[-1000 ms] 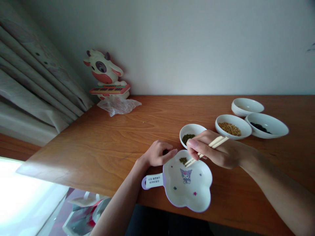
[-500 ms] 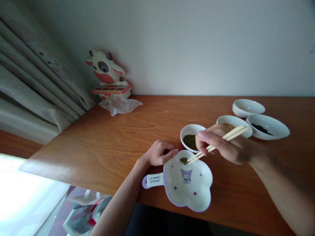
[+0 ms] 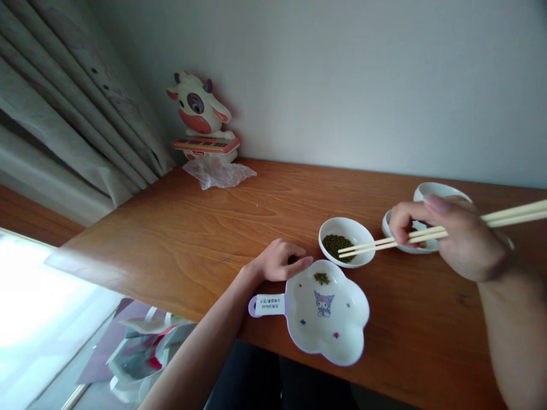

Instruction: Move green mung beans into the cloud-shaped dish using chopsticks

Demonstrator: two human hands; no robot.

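My right hand [image 3: 461,239] is closed around a pair of pale wooden chopsticks [image 3: 433,232]. Their tips are in a white bowl [image 3: 363,239] of small green beans [image 3: 335,245], which look like mung beans. Closer to me lies a white flower-shaped plate [image 3: 350,327] with a purple rim, a cartoon figure and a labelled handle [image 3: 269,304]. A small pile of green beans [image 3: 321,278] sits near its far edge. Beside that edge, my left hand [image 3: 282,261] rests on the table, fingers loosely bent and apart, thumb touching the rim.
Behind my right hand, more white bowls [image 3: 440,189] stand partly hidden. A cow-shaped toy keyboard [image 3: 205,122] and a crumpled clear plastic bag [image 3: 220,172] are at the back left of the wooden table [image 3: 192,239]. Bags [image 3: 141,356] lie below the left edge.
The chopsticks have moved from the bean pile on the plate to the bowl of green beans, as my right hand went right. My left hand stays by the plate. The view has shifted slightly.
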